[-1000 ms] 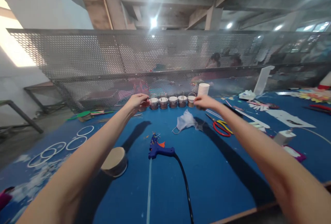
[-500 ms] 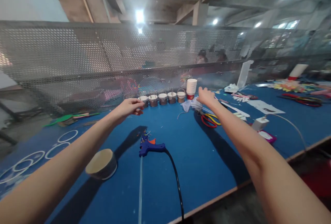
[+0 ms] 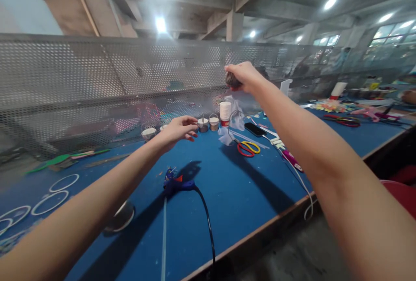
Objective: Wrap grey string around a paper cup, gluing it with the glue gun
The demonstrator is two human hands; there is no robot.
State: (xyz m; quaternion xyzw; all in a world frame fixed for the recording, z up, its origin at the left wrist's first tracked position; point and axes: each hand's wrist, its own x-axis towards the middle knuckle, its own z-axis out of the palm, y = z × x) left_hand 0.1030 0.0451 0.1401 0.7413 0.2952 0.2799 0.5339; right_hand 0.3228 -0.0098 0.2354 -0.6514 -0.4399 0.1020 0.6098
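My right hand (image 3: 243, 75) is raised above the back of the table, its fingers closed around a dark brownish rounded thing (image 3: 233, 81) whose kind I cannot make out. Below it, a crumpled clear plastic bag (image 3: 237, 118) stands up near a thin dark curved strand. My left hand (image 3: 180, 129) hovers with loosely bent fingers apart and nothing visible in them. It partly covers a row of small buckets (image 3: 213, 124) along the back. Nearer me lies a blue glue gun (image 3: 175, 185) with a glue stick (image 3: 164, 237) trailing from it. A bigger bowl-like pot (image 3: 121, 217) is half hidden behind my left forearm.
Scissors with red and yellow handles (image 3: 247, 148) and a phone (image 3: 255, 129) lie right of the middle. Stacked paper cups (image 3: 225, 113) stand at the back. White rings (image 3: 50, 203) lie at left. A perforated metal screen (image 3: 97, 86) runs behind.
My right hand has risen from the table by the plastic bag and now holds the dark thing; the bag is pulled upright. My left hand has shifted right. The view has turned right.
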